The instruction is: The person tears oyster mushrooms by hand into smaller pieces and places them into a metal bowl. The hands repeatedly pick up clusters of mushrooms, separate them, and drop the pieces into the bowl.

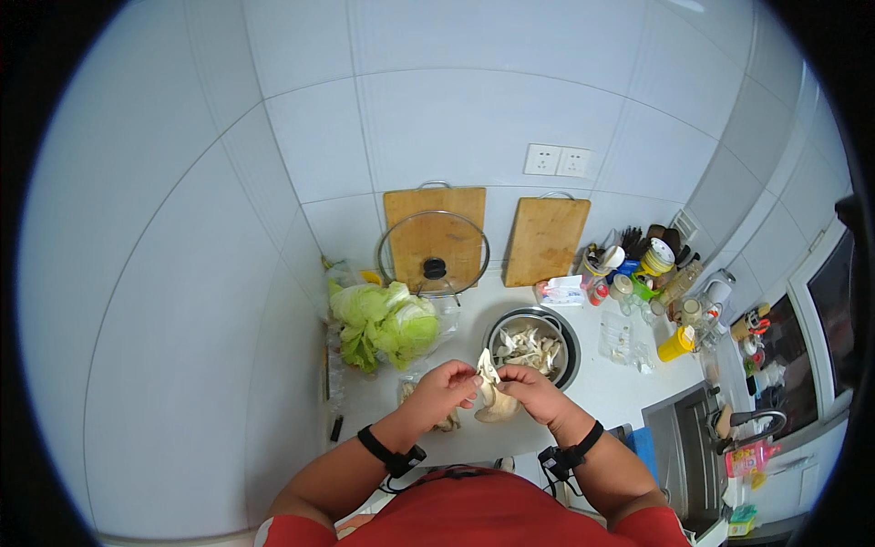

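Note:
Between my two hands is a pale oyster mushroom (497, 403), its narrow upper part pinched by my left hand (448, 391) and its right side gripped by my right hand (539, 393). Just beyond them a metal bowl (564, 366) holds torn mushroom pieces (526, 345) and rests in a larger dark-rimmed one. More mushrooms (448, 421) lie partly hidden under my left hand and forearm. A black strap with a small device is on each wrist.
Leafy cabbage heads (386, 321) sit at the left, before a glass lid (434, 239) and a wooden cutting board (472, 205). A second board (547, 239) leans on the wall. Tissues (562, 292), jars and bottles stand at the right, near a steel sink (677, 437).

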Action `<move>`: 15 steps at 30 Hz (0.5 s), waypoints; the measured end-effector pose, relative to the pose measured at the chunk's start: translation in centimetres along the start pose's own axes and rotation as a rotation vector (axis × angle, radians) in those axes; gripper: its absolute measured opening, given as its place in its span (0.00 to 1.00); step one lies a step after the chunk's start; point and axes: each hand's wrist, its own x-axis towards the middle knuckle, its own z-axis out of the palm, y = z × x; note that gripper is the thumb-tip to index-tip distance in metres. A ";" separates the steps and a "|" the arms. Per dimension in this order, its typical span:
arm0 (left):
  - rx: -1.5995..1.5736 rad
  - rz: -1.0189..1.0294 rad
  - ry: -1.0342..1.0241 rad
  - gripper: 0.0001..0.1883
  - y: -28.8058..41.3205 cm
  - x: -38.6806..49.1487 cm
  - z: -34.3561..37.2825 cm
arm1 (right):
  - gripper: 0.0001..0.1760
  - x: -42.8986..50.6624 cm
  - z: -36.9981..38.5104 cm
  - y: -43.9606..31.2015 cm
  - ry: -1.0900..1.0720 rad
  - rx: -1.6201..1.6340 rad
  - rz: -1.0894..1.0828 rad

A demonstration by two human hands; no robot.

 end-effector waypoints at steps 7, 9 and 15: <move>0.329 -0.006 0.008 0.08 0.1 1.4 4.3 | 0.09 -3.1 -1.5 1.2 0.168 -0.044 -0.083; 0.504 -0.011 0.008 0.08 0.6 1.9 4.9 | 0.09 -3.7 -2.8 1.2 0.169 -0.067 -0.089; 0.663 0.030 -0.065 0.10 1.2 5.5 6.1 | 0.09 -6.9 -9.4 1.4 0.148 -0.031 -0.092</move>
